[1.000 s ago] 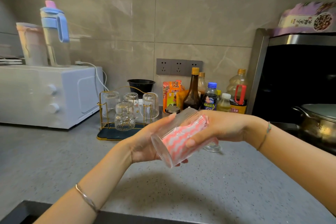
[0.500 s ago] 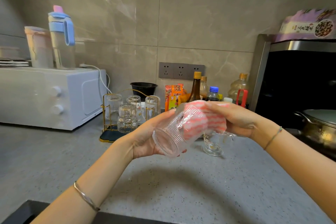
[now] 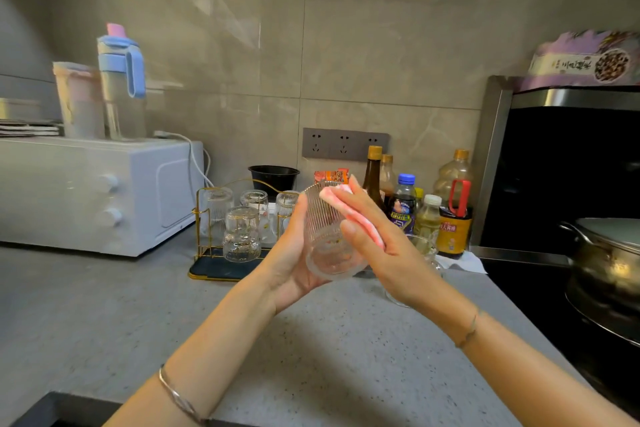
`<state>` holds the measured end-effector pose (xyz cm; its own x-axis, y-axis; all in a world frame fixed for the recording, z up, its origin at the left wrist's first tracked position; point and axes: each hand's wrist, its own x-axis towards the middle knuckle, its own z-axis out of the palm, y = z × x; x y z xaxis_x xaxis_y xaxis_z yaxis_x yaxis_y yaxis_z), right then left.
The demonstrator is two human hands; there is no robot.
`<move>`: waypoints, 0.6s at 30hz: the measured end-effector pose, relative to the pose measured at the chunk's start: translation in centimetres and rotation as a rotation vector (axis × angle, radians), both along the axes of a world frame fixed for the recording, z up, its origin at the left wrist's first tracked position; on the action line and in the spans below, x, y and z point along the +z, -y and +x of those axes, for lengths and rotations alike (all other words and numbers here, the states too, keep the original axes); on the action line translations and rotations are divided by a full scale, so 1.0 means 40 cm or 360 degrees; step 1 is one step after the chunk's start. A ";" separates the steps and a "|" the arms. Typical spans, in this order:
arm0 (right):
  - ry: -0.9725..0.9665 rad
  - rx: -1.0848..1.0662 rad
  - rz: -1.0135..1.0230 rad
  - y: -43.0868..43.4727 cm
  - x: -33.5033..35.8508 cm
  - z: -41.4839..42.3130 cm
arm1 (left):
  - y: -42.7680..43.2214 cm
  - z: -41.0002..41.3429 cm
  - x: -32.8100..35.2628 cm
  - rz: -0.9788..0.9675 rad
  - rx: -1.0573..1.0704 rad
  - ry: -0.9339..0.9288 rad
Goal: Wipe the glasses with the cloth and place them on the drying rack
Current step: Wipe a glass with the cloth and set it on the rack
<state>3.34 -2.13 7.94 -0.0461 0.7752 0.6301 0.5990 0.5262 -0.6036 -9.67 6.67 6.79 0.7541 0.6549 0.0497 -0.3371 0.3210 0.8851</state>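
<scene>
Grey table [image 3: 104,315], tiled wall [image 3: 381,45]. One ribbed glass [image 3: 327,239] is gripped by left hand [image 3: 294,253] at 9 o'clock; cloth [image 3: 363,225] is pinched against it by right hand [image 3: 384,253] at 3 o'clock.

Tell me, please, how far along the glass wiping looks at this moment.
Done: four glasses sit upside down on the drying rack. In hand: the left hand holds a ribbed glass while the right hand presses the cloth against it. Left: rack this glass, then wipe and rack the glass on the counter behind the right hand.
</scene>
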 end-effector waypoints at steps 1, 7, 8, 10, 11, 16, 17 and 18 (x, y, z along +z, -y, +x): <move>-0.0055 0.0028 0.0020 -0.002 -0.002 -0.008 | 0.002 0.001 0.003 -0.0035 -0.0006 0.0016; -0.0492 0.0037 0.0208 0.005 -0.021 -0.029 | -0.002 -0.003 -0.008 -0.0409 0.0093 0.0157; -0.0502 0.0021 0.0292 0.007 -0.026 -0.033 | -0.001 -0.005 -0.007 -0.0526 0.0083 0.0207; -0.0299 -0.0083 0.0521 0.006 -0.043 -0.043 | 0.001 -0.003 -0.005 -0.0689 0.0072 0.0281; -0.0125 -0.0160 0.0623 0.002 -0.056 -0.044 | 0.000 0.002 -0.005 -0.0723 0.0070 0.0305; 0.0715 -0.0322 0.0940 -0.028 -0.108 -0.023 | 0.016 0.005 0.017 -0.0659 -0.0108 0.0286; 0.0807 -0.0333 0.0974 -0.032 -0.108 -0.021 | 0.018 0.003 0.021 -0.0637 -0.0131 0.0254; 0.0866 -0.0345 0.0996 -0.035 -0.104 -0.019 | 0.021 0.002 0.024 -0.0629 -0.0159 0.0245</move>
<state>2.58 -0.74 3.76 -0.3569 0.3185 0.8782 0.8470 0.5068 0.1604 -9.61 5.82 7.75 0.8180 0.5706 -0.0732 -0.4059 0.6626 0.6295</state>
